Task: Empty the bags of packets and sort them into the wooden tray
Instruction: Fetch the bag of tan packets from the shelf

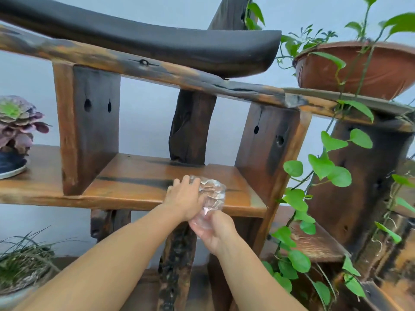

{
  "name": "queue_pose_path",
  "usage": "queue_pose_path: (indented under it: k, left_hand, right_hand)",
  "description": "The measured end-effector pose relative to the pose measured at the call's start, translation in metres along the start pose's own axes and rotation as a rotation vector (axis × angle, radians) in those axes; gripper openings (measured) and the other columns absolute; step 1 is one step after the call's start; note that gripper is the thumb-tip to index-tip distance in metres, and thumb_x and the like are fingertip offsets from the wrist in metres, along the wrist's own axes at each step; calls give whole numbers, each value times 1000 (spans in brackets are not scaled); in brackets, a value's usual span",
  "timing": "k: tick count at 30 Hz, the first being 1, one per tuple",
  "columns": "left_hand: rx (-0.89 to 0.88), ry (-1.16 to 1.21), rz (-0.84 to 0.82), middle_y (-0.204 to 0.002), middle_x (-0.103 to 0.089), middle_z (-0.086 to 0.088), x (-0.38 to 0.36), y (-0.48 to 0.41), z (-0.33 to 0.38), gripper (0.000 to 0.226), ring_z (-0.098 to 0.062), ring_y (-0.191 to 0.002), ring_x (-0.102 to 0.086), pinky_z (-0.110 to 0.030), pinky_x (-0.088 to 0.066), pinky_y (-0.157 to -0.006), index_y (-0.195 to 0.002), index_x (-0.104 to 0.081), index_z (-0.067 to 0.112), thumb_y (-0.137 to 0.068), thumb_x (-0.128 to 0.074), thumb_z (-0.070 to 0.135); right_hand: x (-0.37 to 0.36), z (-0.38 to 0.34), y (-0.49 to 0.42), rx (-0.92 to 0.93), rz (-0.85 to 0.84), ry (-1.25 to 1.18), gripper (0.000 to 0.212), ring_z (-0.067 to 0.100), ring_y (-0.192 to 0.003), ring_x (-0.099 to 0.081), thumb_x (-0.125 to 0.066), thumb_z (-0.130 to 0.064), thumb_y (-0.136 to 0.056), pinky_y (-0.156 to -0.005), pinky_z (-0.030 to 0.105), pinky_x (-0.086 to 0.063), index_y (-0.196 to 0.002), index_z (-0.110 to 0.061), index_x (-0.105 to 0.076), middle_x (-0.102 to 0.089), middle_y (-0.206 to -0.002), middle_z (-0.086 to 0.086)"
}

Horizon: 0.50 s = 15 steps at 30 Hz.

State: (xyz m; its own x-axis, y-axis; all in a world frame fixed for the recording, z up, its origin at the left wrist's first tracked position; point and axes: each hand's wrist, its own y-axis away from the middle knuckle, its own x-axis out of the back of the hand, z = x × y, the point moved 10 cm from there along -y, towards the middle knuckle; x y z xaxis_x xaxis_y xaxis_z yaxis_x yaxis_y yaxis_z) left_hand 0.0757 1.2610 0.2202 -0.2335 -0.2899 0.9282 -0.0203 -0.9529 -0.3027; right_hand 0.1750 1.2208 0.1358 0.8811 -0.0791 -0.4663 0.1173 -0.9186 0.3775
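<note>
A clear plastic bag [212, 194] lies crumpled at the front edge of a wooden shelf board [134, 178], with some pale brown showing through it. My left hand [184, 198] rests on its left side, fingers curled over the top. My right hand [213, 230] grips the bag's lower end from below the shelf edge. No wooden tray and no loose packets are in view.
The rustic shelf has thick dark uprights [89, 122] on both sides of the bay. A purple succulent [15, 122] sits at the left, grass [22, 261] low left. A trailing green vine [323, 167] hangs from a brown pot [368, 68] at the right.
</note>
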Motion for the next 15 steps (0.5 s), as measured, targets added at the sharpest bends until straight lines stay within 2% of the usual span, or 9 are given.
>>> queue_pose_path:
  k: [1,4,6,8,10,12,13,15]
  left_hand:
    - [16,47,5,-135,-46,-10,0,-2,0,47,-35,-121,-44,-47,-41,-98,-134,-43,20,-97,-43,47]
    - [87,317,59,-137,-47,-12,2,-2,-1,51,-34,-122,-47,-45,-42,-102,-137,-44,18,-94,-53,43]
    - [159,566,93,-134,-50,-11,3,5,-4,58,-31,-119,-52,-39,-45,-100,-137,-45,14,-90,-63,41]
    - [245,804,52,-129,-55,-7,-5,16,-7,62,-27,-116,-55,-35,-47,-96,-135,-48,13,-85,-69,44]
    - [329,1019,-77,-119,-61,-6,-26,34,-3,53,-25,-108,-61,-35,-52,-89,-120,-56,14,-82,-73,46]
    - [433,1300,-324,-104,-70,-8,-58,63,11,42,-22,-93,-69,-37,-58,-82,-102,-60,12,-80,-76,44]
    - [483,1379,-460,-99,-71,-8,-74,85,19,40,-20,-89,-69,-39,-59,-84,-99,-61,11,-80,-76,43]
    - [548,1376,-690,-97,-69,-6,-107,131,29,40,-19,-89,-63,-36,-58,-83,-99,-65,10,-81,-75,45]
  right_hand:
    - [-2,1,3,8,-17,41,28,29,-96,-72,-41,2,-99,-84,42,-58,-113,-13,-60,-75,-100,14]
    - [9,0,4,34,44,271,20,21,-83,-72,-51,-18,-98,-63,30,-57,-111,-13,-65,-75,-97,9]
    - [22,-4,4,68,72,412,25,20,-78,-70,-52,-26,-95,-62,30,-59,-110,-12,-67,-74,-95,9]
    - [32,-7,7,137,53,560,33,21,-75,-66,-48,-31,-92,-56,28,-51,-109,-11,-68,-70,-91,8]
    - [42,-11,19,198,18,648,37,25,-78,-64,-48,-30,-86,-62,32,-48,-111,-12,-68,-69,-91,8]
    - [52,-7,38,218,-57,710,35,25,-88,-64,-50,-21,-80,-77,36,-49,-109,-13,-69,-69,-96,8]
    - [59,-2,50,207,-86,737,32,25,-86,-62,-50,-16,-79,-80,37,-46,-104,-11,-69,-68,-93,9]
    - [82,9,78,147,-70,764,21,17,-69,-59,-46,-5,-83,-71,31,-43,-83,-10,-67,-64,-74,4]
